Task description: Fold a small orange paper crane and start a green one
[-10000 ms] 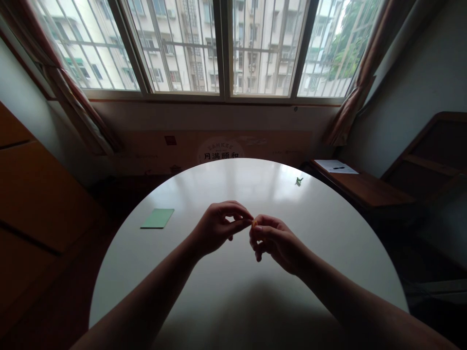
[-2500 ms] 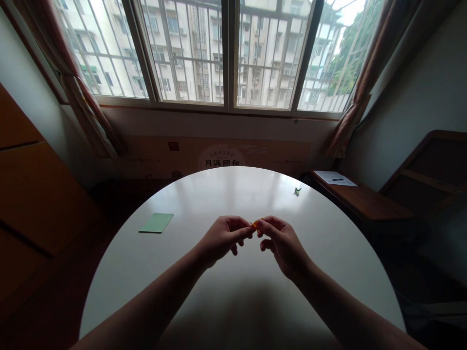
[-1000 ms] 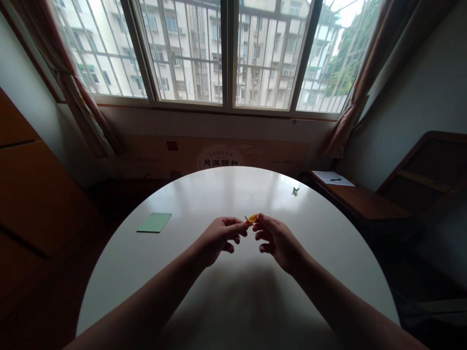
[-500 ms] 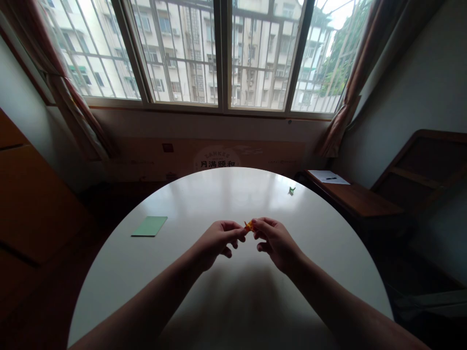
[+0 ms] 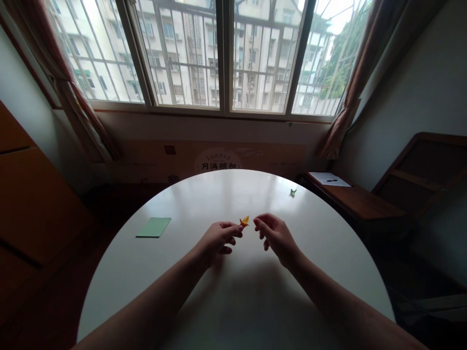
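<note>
Yellow, pointed folded paper (image 5: 245, 221) is pinched by the left hand (image 5: 216, 241), the right hand (image 5: 278, 237) loosely curled nearby.

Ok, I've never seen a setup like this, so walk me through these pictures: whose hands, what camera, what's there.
There is no machine here: the hands are a person's own, bare. One camera, worn on that person's head, takes every picture, looking forward and down. The left hand pinches a yellow-orange folded piece above a round white table. The right hand is held just beside it, not touching it. On the table, a flat green sheet lies toward the left, and a small green folded piece sits near the far right edge. Beyond, on a wooden surface, lies a white sheet.
</note>
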`<state>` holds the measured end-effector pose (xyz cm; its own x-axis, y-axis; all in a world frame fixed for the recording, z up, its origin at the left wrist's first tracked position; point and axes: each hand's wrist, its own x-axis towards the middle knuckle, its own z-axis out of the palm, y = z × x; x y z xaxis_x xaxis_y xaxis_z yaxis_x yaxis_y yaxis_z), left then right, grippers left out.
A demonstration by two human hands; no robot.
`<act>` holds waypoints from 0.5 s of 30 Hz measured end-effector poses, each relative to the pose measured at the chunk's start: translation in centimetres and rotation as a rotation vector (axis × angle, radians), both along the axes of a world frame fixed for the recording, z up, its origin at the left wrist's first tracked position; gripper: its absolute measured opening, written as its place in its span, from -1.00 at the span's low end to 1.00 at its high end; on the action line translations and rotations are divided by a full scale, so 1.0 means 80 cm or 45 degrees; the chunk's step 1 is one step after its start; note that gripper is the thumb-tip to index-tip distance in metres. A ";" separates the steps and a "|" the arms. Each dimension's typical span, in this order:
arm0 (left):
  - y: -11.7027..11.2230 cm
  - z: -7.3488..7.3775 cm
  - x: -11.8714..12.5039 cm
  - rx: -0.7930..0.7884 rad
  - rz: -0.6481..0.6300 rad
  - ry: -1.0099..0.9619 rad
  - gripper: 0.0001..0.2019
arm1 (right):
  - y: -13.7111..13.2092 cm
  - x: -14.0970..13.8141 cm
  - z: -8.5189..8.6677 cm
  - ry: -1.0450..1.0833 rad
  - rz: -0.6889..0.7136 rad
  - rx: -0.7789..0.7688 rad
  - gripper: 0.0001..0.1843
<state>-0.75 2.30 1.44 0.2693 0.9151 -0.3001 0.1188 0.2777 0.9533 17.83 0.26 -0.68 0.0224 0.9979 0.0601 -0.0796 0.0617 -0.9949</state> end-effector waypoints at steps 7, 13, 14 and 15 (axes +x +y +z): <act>0.005 -0.016 -0.001 0.011 0.020 0.009 -0.56 | -0.001 -0.004 -0.010 -0.311 -0.033 0.339 -0.72; 0.004 -0.020 -0.002 0.032 -0.048 0.038 -0.60 | 0.002 -0.004 -0.020 -0.294 -0.087 0.312 -0.74; 0.004 -0.020 -0.003 0.036 -0.062 0.046 -0.60 | 0.002 -0.005 -0.022 -0.289 -0.092 0.300 -0.73; 0.004 -0.019 -0.003 0.042 -0.077 0.056 -0.60 | 0.001 -0.006 -0.023 -0.282 -0.093 0.286 -0.72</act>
